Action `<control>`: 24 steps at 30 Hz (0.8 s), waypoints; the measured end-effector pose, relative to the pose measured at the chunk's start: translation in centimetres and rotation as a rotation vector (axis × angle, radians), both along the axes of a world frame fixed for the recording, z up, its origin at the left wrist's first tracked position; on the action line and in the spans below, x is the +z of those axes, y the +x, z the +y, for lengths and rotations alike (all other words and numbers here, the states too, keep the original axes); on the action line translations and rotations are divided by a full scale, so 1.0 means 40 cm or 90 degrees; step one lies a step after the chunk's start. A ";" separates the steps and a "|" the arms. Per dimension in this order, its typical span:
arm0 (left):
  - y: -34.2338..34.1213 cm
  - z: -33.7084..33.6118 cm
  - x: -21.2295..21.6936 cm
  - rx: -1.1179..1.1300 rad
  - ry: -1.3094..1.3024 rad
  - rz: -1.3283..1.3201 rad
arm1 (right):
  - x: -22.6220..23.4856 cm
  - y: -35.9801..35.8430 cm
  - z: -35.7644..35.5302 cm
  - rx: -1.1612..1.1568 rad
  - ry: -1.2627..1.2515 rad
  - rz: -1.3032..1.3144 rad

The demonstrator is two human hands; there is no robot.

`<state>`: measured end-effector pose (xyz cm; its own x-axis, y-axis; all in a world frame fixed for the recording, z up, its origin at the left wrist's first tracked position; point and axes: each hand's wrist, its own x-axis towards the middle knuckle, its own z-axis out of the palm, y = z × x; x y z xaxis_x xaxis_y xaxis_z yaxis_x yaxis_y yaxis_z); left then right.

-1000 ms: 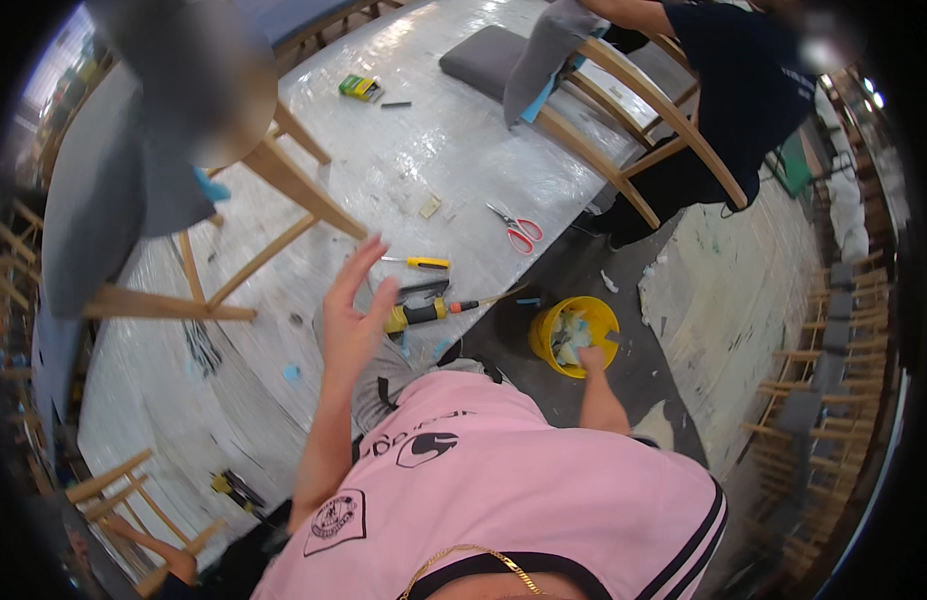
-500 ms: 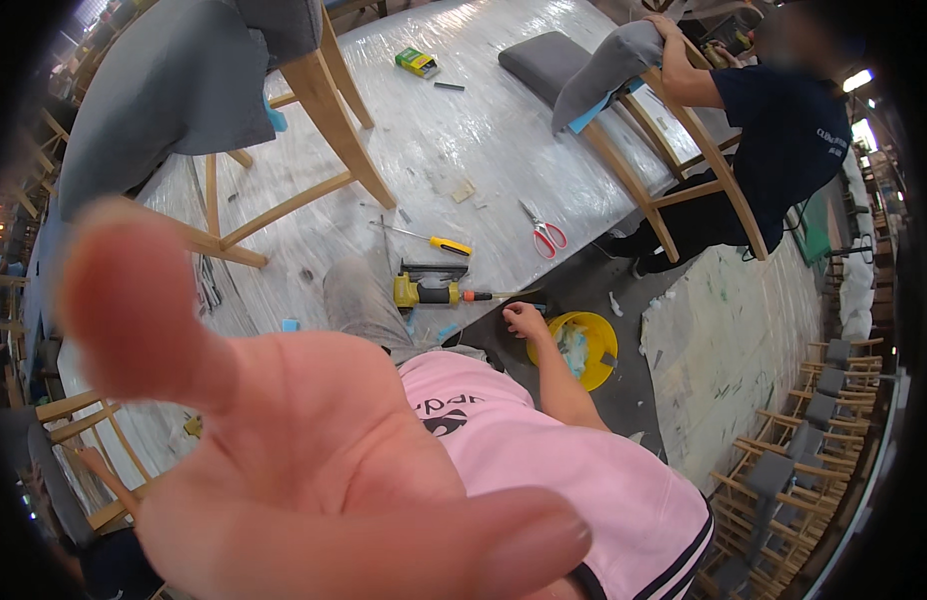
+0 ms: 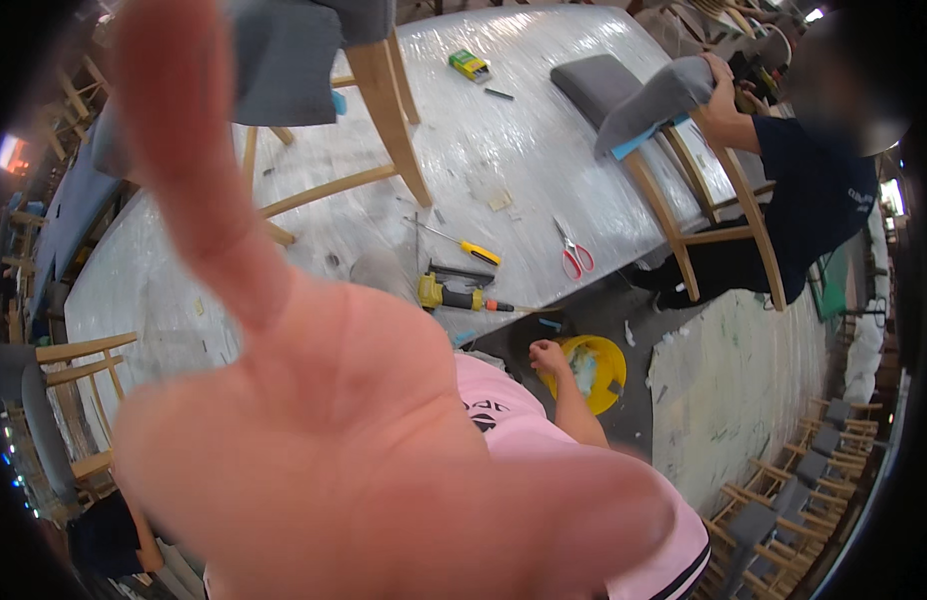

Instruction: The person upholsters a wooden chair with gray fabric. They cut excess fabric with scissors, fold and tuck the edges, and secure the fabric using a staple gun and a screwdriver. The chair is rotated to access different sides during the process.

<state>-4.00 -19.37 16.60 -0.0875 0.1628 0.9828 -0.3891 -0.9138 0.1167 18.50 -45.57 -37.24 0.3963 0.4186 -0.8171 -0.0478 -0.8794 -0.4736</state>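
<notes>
My left hand (image 3: 334, 400) fills much of the lower left, very close and blurred, palm showing and fingers stretched apart; it holds nothing I can see. Beside the yellow bucket (image 3: 615, 358) is my right hand (image 3: 548, 356), small, its fingers curled in; whatever is in them, if anything, cannot be made out. The bucket holds pale scraps. Near that hand, on the plastic-covered table (image 3: 354, 200), lie a yellow-and-black nail gun (image 3: 449, 293) with its hose, a yellow-handled screwdriver (image 3: 479, 252) and red-handled scissors (image 3: 576, 262).
A grey upholstered wooden chair (image 3: 389, 120) stands at the far left of the table. At the right, a co-worker (image 3: 824, 190) in dark clothes has hands on another chair (image 3: 749, 225). A green-yellow box (image 3: 469, 66) lies at the back. Several stacked chairs (image 3: 754, 525) line the right.
My left hand has come up and spread further across the picture. The view has shifted, so the table and tools appear further right and slightly lower. My right hand stays by the bucket.
</notes>
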 end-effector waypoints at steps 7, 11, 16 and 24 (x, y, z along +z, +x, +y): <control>0.108 -0.049 -0.018 0.060 -0.004 -0.019 | -0.097 -0.021 0.027 -0.012 0.048 0.057; 0.045 -0.023 0.030 0.070 -0.060 -0.037 | -0.124 0.055 0.027 0.001 0.030 0.034; 0.039 0.003 0.034 0.099 -0.071 -0.104 | -0.162 0.104 0.027 0.003 0.034 0.029; -0.084 0.119 -0.085 0.104 -0.060 0.043 | 0.010 0.055 0.378 0.175 0.307 -0.013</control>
<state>-7.34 -14.59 13.21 -0.0547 0.2428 0.9685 -0.2252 -0.9480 0.2249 20.68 -30.46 -36.85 0.2337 0.8334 -0.5008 0.1655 -0.5417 -0.8241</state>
